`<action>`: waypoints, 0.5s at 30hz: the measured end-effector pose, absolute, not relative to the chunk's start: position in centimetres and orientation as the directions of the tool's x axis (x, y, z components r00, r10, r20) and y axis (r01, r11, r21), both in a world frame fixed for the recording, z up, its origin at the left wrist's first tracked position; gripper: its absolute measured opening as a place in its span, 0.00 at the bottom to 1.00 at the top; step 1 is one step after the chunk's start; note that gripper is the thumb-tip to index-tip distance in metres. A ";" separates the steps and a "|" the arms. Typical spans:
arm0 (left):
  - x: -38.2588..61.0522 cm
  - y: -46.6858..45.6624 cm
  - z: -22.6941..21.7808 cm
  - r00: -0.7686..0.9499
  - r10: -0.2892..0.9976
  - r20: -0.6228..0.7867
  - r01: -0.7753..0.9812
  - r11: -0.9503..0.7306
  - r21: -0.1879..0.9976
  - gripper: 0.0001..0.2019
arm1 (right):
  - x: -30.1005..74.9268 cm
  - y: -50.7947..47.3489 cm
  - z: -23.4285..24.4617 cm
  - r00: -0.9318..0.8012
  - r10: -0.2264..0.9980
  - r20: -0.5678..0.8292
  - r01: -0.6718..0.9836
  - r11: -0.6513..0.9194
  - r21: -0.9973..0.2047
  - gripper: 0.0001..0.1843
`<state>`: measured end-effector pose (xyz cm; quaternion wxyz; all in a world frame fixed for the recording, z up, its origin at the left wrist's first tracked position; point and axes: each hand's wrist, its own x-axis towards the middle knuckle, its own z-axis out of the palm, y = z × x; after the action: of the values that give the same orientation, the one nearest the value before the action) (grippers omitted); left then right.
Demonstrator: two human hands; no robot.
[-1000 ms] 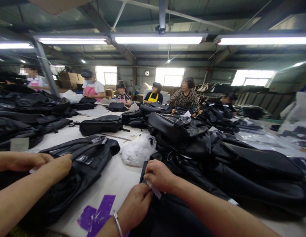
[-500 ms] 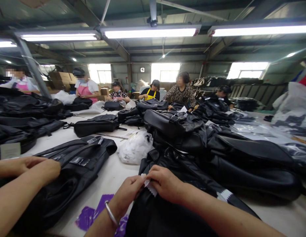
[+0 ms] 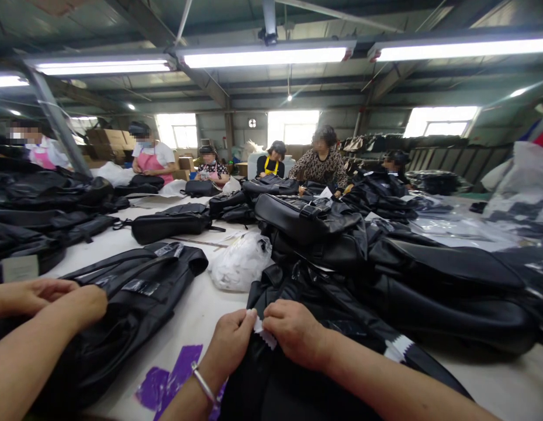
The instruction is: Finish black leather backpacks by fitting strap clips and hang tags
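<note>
Left hand point(image 3: 231, 339) pinches, thumb against fingertip, the upper end of a white strip point(image 3: 266, 337); the right hand point(image 3: 297, 334) is closed on its right side, fingertips partly hidden. This strip, saw-toothed along one edge, lies against a black bag point(image 3: 271, 389) whose body spreads toward six o'clock. I cannot tell whether it wraps around the bag's edge.

With the strip as the dial's centre, a second strip point(image 3: 397, 349) sits on a black strap point(image 3: 422, 357) at three o'clock, a clear sack of white pieces point(image 3: 240, 263) at eleven, and purple plastic point(image 3: 183, 368) at eight.

Handling it well, I'd judge, means light, even pinches near the strip's ends, lest it crease or tear. Bag material looks slack and could slip, so steady support just below the fingers would help.
</note>
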<state>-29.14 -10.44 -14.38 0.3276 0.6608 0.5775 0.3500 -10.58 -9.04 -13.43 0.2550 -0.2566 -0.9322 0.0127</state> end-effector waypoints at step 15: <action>-29.7 -10.6 -14.2 0.206 0.942 -0.264 0.245 0.212 0.946 0.23 | -8.9 -9.7 -13.0 -0.665 0.579 0.471 0.412 0.811 -0.416 0.13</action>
<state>-29.66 -10.59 -14.17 0.5548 0.5435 0.5460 0.3141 -8.94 -9.69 -12.98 0.3032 -0.2747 -0.9020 0.1382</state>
